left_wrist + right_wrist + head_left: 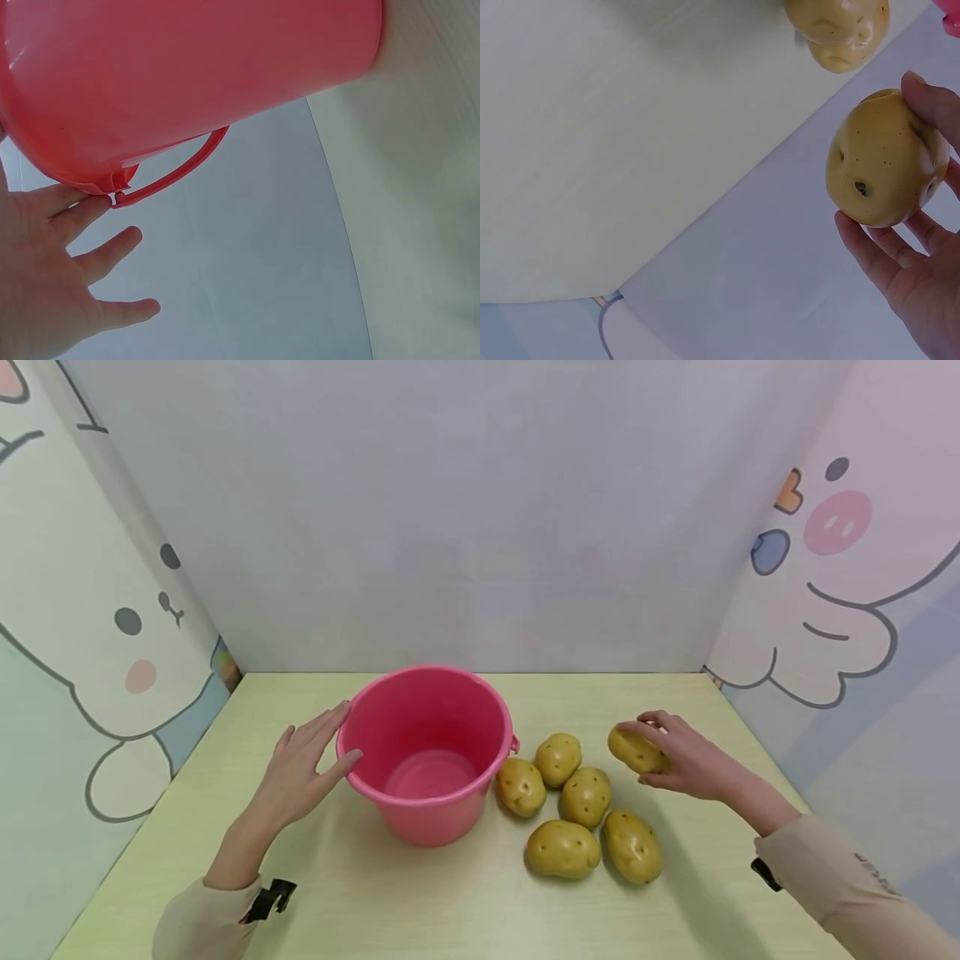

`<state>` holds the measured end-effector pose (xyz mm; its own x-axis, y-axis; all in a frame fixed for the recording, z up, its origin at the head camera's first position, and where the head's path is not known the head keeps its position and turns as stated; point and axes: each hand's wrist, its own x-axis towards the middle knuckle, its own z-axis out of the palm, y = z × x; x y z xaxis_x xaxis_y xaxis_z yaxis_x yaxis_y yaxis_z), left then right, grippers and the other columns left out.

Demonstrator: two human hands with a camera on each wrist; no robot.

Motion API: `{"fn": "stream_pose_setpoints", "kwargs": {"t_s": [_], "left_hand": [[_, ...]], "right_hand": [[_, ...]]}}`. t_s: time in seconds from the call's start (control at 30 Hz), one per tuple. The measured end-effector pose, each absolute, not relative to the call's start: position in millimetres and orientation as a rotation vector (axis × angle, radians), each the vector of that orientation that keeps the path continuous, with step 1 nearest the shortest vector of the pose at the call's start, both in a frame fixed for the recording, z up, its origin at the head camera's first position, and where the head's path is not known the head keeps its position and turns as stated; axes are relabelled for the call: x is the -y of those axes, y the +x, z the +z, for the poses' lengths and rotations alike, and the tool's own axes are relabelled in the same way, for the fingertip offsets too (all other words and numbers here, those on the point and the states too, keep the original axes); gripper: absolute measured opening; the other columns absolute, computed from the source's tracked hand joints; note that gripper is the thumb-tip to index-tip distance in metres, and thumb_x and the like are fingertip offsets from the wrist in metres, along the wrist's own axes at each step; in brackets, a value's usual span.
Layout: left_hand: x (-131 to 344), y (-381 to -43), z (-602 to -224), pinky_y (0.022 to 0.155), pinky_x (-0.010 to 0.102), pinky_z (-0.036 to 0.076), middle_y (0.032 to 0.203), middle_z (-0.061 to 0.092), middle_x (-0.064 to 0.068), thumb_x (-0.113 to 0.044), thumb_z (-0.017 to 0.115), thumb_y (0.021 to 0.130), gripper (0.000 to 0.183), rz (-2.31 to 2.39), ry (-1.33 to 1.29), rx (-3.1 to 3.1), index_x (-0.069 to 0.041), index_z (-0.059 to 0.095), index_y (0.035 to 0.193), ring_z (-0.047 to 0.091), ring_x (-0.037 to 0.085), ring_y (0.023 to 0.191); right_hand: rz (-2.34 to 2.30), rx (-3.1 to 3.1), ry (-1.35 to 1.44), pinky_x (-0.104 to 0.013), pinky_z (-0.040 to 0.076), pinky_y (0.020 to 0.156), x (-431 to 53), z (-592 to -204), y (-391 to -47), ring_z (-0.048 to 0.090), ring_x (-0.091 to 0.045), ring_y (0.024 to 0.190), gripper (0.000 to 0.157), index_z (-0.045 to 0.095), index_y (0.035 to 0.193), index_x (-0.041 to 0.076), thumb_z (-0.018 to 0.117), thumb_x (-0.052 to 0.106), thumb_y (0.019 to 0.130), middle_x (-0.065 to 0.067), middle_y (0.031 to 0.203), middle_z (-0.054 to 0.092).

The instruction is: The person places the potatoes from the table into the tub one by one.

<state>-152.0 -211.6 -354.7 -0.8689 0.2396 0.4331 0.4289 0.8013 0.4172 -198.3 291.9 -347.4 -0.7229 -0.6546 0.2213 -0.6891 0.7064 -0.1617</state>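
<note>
A pink plastic bucket point(442, 820) stands upright, its open mouth tilted toward me in the head view. At its left rim is my left hand point(300, 777), fingers extended and spread, with the thumb and fingertips right at the edge. The left wrist view shows those fingers beside the bucket's handle point(176, 174), which hangs down from its hinge. My right hand point(693, 762) grips a yellow potato point(628, 749) between thumb and fingers, held up above the table. In the right wrist view the potato point(881, 161) shows a dark eye on its smooth skin.
Several more potatoes lie in a cluster right of the bucket, among them a front one point(562, 849) and a right one point(632, 847). The pale table point(450, 910) ends at a plain back wall point(480, 527). Cartoon-printed side walls flank it.
</note>
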Motion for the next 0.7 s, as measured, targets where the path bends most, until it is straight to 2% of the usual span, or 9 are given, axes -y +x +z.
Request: {"fn": "stream_pose_setpoints", "kwargs": {"t_s": [0.27,0.7], "left_hand": [[211,-152,-355,0.091,0.065,0.015,0.134,0.036,0.013,-0.029,0.061,0.08,0.066,-0.738,-0.514,2.628,-0.009,0.033,0.136,0.031,0.034,0.12],[211,-153,-356,0.09,0.065,0.015,0.134,0.036,0.014,-0.028,0.061,0.08,0.065,-0.74,-0.515,2.628,-0.008,0.033,0.136,0.031,0.034,0.12]], "right_hand": [[0.312,2.714,1.164,-0.044,0.043,0.072,-280,-327,-198,0.043,-0.029,0.096,0.07,0.043,0.126,0.013,0.077,0.02,0.065,-0.016,0.114,0.042],[0.251,2.63,1.252,-0.044,0.042,0.073,-255,-290,-199,0.041,-0.029,0.099,0.07,0.043,0.126,0.015,0.077,0.021,0.065,-0.015,0.116,0.041]]}}
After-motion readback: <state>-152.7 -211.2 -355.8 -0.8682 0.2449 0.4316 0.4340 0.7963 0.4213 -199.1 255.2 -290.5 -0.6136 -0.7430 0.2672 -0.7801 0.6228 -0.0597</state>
